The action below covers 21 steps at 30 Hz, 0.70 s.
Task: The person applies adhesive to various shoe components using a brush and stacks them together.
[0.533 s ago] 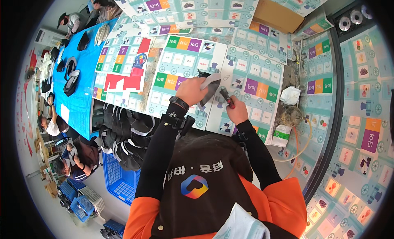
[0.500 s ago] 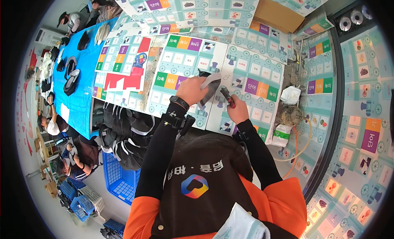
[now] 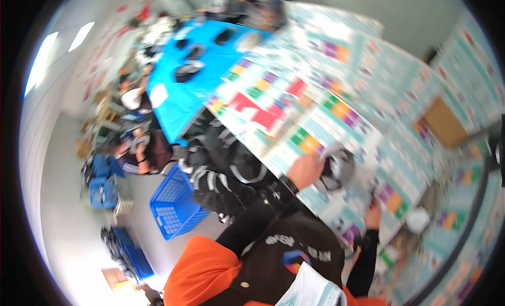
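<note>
My left hand [image 3: 306, 170] is closed on the edge of a grey-and-black curved piece [image 3: 341, 170], which looks like a shoe upper, held over the printed table covering [image 3: 300, 122]. The piece has an open, looped shape; motion blur hides its details. Farther right, my right hand [image 3: 373, 215] is closed around a small red-and-black hand tool [image 3: 375, 193]. The tool stands apart from the piece, and its tip is too smeared to make out.
Black pieces with grey strips [image 3: 226, 164] are heaped below the table's left edge, near a blue basket [image 3: 176, 206]. Dark pieces lie on a blue table [image 3: 173, 103], where other people work. A brown cardboard box [image 3: 444, 122] sits at the right.
The whole view has swung leftward, so the scene sits farther right and tilted. The piece in my left hand has turned to show its grey loop. Both hands keep their holds.
</note>
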Motion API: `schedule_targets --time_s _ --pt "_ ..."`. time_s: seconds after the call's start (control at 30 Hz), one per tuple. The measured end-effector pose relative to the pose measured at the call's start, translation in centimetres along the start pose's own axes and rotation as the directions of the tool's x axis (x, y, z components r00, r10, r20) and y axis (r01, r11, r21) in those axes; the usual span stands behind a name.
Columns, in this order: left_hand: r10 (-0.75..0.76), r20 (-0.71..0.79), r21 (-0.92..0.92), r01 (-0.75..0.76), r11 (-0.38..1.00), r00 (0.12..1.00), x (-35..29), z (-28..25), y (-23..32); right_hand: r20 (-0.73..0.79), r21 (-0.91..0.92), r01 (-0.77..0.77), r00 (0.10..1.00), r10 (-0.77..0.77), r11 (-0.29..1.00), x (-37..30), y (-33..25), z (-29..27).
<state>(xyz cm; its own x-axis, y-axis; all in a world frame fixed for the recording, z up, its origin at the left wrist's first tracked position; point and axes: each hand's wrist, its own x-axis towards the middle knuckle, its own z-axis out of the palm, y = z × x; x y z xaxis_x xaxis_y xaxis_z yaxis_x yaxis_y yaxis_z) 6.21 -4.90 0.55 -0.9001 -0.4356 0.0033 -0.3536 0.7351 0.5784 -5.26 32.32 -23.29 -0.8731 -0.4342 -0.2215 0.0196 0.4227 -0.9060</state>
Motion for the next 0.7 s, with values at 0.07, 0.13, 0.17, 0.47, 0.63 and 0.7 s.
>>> schedule_targets --time_s 0.07,0.13,0.17,0.47,0.63,0.7 --pt "0.101 -0.446 -0.086 -0.155 0.984 0.889 -2.6 -1.1 -7.1 -0.158 -0.273 0.057 0.982 -0.103 0.960 -0.4 -1.4 -1.0" --pt "-0.493 -0.065 -0.385 0.434 0.815 0.868 -3.6 -3.8 -13.3 -0.232 -0.693 -0.114 0.970 -0.070 0.712 -0.3 1.5 -3.9" --pt "-0.385 -0.401 -0.398 0.220 0.890 0.832 -4.4 -4.3 -19.5 -0.279 -0.606 -0.193 0.960 0.021 0.772 0.7 -0.3 -3.8" --pt "-0.536 -0.812 -0.574 -0.150 0.805 0.231 -6.0 -19.4 -29.4 -0.131 -0.600 -0.160 0.986 0.100 0.784 3.8 -8.4 -6.1" --pt "-0.746 -0.447 -0.551 0.505 0.665 0.495 -15.2 0.2 -34.6 0.018 -0.661 -0.037 0.998 0.065 0.749 5.8 -8.7 -5.2" --pt "-0.786 -0.488 -0.479 0.636 0.605 0.381 -21.6 2.0 -35.4 0.083 -0.691 -0.035 0.988 0.128 0.722 6.6 -11.3 -3.8"
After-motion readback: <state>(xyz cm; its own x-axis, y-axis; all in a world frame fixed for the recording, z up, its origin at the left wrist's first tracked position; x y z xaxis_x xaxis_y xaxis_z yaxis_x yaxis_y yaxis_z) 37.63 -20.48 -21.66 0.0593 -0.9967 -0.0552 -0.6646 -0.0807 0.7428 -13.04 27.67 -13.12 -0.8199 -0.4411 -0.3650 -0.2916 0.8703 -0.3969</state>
